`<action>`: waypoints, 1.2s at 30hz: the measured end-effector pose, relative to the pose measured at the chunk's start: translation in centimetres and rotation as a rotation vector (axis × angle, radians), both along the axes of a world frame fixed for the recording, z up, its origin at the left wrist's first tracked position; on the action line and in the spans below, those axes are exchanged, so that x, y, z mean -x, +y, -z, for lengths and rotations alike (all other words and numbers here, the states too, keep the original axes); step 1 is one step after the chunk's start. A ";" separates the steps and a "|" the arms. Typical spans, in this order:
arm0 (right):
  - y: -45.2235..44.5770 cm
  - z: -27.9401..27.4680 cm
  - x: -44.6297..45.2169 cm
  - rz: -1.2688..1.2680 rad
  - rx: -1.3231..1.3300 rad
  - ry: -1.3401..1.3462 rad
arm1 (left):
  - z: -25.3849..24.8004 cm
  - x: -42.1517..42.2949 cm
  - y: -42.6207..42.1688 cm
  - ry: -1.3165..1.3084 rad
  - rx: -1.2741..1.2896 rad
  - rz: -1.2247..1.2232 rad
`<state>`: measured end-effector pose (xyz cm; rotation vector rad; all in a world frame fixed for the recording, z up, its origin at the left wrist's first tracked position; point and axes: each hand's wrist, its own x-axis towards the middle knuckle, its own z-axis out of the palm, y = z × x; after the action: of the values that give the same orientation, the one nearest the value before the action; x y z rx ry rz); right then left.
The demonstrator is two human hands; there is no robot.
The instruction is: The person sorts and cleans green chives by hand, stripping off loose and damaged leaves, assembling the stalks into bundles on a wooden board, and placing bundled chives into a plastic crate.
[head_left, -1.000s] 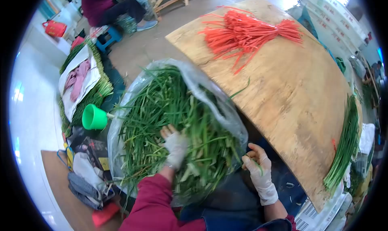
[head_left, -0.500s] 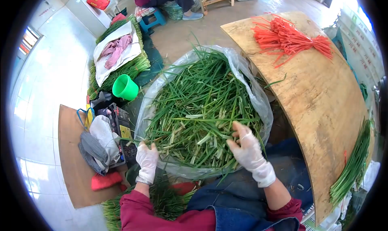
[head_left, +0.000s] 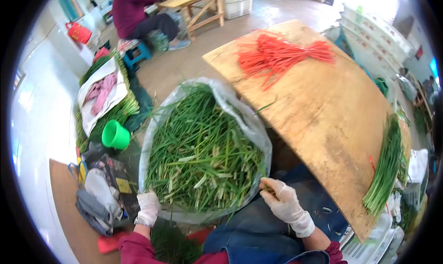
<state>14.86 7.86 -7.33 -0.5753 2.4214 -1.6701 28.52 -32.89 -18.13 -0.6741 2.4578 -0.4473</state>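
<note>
A clear plastic bag (head_left: 266,144) stands open in front of me, full of loose green leaves and pale stalks (head_left: 203,153). My left hand (head_left: 148,207), in a whitish glove, is at the bag's near left rim, its fingers closed at the edge; what they grip is hidden. Gloved too, my right hand (head_left: 282,203) is at the bag's near right edge, fingers curled together around something too small to name. On the wooden board to the right lie a bundle of red ties (head_left: 281,56) and a bunch of long green stalks (head_left: 385,167).
A green cup (head_left: 116,135) and a cloth-covered pile of greens (head_left: 99,95) are on the left, above bags and a box. The board's edge (head_left: 295,146) runs close by my right hand. A person (head_left: 134,14) sits at a table farther back.
My left hand has gone from inside the greens to the bag's near left rim. My right hand, over the greens half a second ago, is back at the right edge with fingers curled. The view has shifted.
</note>
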 end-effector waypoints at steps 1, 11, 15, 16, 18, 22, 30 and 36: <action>0.3 -0.1 -0.1 0.002 -0.027 0.031 | 0.1 0.9 0.0 0.091 0.091 0.122; 2.8 0.2 -2.3 0.081 -0.124 0.026 | 13.5 13.2 2.5 0.334 -0.107 0.436; 7.2 2.3 -5.0 0.252 -0.113 -0.090 | 7.6 15.7 -0.1 -0.355 -0.193 0.471; 8.3 2.2 -5.8 0.329 -0.095 -0.092 | 2.4 16.3 2.0 -0.363 -0.153 0.374; 10.8 1.8 -7.4 0.459 -0.055 -0.092 | -6.0 18.5 7.7 -0.201 -0.157 0.441; 15.9 0.3 -12.0 0.784 -0.004 -0.039 | -14.2 20.6 19.5 0.232 -0.518 0.663; 28.3 -0.4 -29.5 1.782 0.417 -0.149 | -17.8 13.6 43.5 0.268 -1.255 1.316; 35.9 7.8 -43.2 2.216 0.501 -0.209 | -15.8 5.7 56.5 -0.261 -1.427 1.579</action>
<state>58.07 43.71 -15.11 2.9680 1.7349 -2.1108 22.85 23.58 -2.32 1.7508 1.7992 0.6767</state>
